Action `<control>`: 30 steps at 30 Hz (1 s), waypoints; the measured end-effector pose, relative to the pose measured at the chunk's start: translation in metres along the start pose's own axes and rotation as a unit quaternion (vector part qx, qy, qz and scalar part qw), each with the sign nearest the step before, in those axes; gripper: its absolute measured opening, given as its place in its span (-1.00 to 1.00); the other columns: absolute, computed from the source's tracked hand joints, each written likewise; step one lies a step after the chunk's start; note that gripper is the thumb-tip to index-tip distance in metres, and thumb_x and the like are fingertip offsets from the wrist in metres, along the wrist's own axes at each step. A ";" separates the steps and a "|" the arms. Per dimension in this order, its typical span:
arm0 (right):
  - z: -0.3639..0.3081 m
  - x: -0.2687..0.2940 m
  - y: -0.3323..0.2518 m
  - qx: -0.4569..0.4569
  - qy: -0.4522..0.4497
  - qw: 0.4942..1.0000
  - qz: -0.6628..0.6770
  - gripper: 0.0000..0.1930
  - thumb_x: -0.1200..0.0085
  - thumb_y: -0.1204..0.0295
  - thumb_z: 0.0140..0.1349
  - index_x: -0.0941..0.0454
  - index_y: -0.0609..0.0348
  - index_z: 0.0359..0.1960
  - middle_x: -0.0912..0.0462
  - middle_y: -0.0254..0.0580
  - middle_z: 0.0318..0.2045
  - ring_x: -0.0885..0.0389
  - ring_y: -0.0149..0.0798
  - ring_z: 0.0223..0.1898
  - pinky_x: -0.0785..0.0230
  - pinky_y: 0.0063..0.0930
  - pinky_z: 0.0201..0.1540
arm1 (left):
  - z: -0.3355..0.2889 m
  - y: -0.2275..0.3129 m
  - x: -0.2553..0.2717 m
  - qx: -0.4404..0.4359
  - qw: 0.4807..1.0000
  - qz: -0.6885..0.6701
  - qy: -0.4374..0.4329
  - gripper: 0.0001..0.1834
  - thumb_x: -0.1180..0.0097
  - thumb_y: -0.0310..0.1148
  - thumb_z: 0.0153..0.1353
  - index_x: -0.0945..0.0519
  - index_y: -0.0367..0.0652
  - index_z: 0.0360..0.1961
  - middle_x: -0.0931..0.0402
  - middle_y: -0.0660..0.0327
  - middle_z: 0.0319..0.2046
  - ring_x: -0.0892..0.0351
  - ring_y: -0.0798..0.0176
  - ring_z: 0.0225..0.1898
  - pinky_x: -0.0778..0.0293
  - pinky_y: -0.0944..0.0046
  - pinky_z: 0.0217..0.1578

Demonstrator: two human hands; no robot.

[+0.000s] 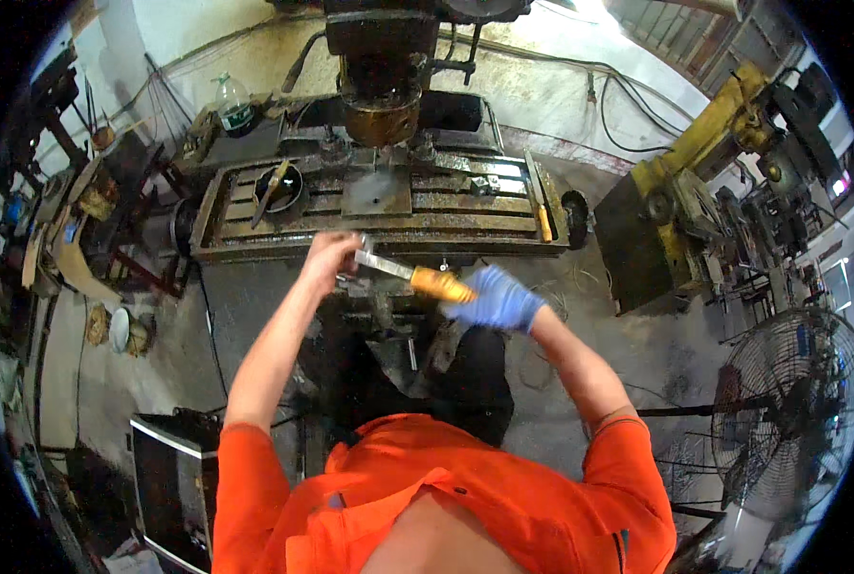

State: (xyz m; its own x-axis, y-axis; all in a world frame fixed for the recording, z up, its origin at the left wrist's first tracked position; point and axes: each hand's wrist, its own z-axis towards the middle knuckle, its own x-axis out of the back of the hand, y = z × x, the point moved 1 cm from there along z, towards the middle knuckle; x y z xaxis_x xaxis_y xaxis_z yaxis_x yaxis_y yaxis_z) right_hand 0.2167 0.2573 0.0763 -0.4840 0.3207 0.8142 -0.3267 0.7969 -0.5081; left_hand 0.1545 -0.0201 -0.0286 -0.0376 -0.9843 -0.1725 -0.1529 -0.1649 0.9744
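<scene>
A workshop with a grey concrete floor and a pale, stained wall surrounds you, and in front of you stands a dark metal machine with a long, slotted metal counter. You have a flat, grey metal file with a yellow handle in the air between your hands, just on your side of the counter's front edge, slanting down from left to right. Your right hand, in a blue glove and blurred, has its fingers closed around the end of the yellow handle. Your bare left hand is at the tip of the blade with its fingers curled; a shiny bit of metal shows beside them, too small to identify, and you cannot tell from this view whether they are gripping it or the blade.

On the counter, a square, flat metal plate lies below the machine's brown, round spindle head. To its left is a black, round bowl with a wooden-handled tool lying across it. To its right sit a small metal block and, near the far right end, a second long tool with a yellow handle
</scene>
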 end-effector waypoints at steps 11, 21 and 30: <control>0.134 -0.083 0.179 -0.035 0.188 0.947 0.257 -0.62 -0.21 0.06 -0.14 -0.60 0.11 -0.42 -0.61 -0.07 -0.47 -0.59 -0.15 -0.45 -0.39 -0.41 -0.38 | 0.111 0.048 -0.029 -0.344 0.776 0.522 0.082 -0.77 -0.15 -0.44 -0.16 -0.56 -0.19 -0.37 -0.50 0.03 -0.42 -0.48 -0.06 -0.29 -0.39 0.09 -0.25; 0.035 -0.062 0.104 -0.117 0.171 0.968 0.142 -0.59 -0.13 0.14 -0.02 -0.56 0.26 -0.28 -0.59 0.04 -0.37 -0.61 -0.16 -0.30 -0.40 -0.47 -0.25 | 0.120 0.041 -0.017 -0.323 0.727 0.593 0.126 -0.78 -0.11 -0.35 -0.08 -0.56 -0.06 -0.32 -0.51 0.12 -0.42 -0.49 0.03 -0.35 -0.34 0.10 -0.25; -0.015 0.013 0.092 -0.100 0.286 0.946 0.114 -0.77 -0.16 0.36 0.01 -0.58 0.33 -0.40 -0.63 -0.17 -0.53 -0.52 -0.44 -0.52 -0.38 -0.51 -0.41 | 0.140 0.027 -0.030 -0.311 0.698 0.611 0.206 -0.81 -0.08 -0.32 -0.05 -0.50 -0.14 -0.38 -0.52 0.08 -0.53 -0.53 0.01 -0.49 -0.44 0.06 -0.45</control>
State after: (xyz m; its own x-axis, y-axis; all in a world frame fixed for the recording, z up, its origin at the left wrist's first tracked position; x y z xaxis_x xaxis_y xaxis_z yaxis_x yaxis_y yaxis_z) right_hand 0.1927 0.3425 0.0444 0.0133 0.6754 0.7373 -0.0779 0.7358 -0.6727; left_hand 0.0130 0.0137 -0.0176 0.5423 -0.3280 0.7735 0.2088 0.9444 0.2541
